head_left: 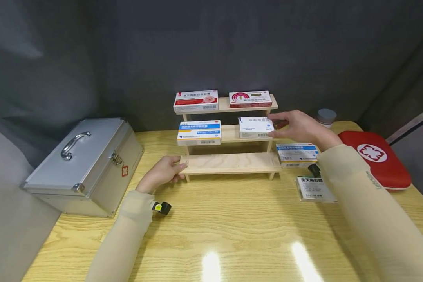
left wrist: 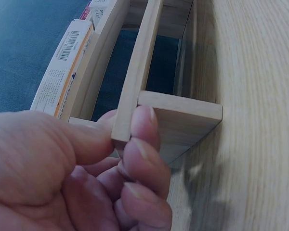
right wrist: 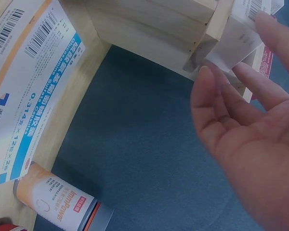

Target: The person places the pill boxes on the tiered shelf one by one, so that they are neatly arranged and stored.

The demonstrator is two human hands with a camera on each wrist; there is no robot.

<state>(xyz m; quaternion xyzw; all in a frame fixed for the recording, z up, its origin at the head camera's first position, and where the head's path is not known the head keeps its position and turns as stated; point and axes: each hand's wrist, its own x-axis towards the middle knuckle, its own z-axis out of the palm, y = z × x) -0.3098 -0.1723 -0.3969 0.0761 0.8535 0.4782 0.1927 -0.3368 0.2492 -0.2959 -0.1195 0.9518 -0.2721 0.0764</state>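
My left hand (head_left: pixel 165 171) grips the left end of the lowest board of a stepped wooden rack (head_left: pixel 229 163). In the left wrist view, its thumb and curled fingers pinch the board end (left wrist: pixel 125 115). My right hand (head_left: pixel 299 126) is at the right end of a white medicine box (head_left: pixel 255 127) on the middle step. Its fingers are extended at that end, touching or nearly touching it. A blue-and-white medicine box (head_left: pixel 199 132) stands left on the same step. On the top step sit two red-and-white medicine boxes (head_left: pixel 196 100), left and right.
Right of the rack are another blue-and-white box (head_left: pixel 297 154), a clear-wrapped box (head_left: pixel 313 189), a capped bottle (right wrist: pixel 60 197) and a red first-aid case (head_left: pixel 377 158). A silver metal case (head_left: pixel 88 164) stands at the left. Dark cloth (head_left: pixel 232 47) hangs behind.
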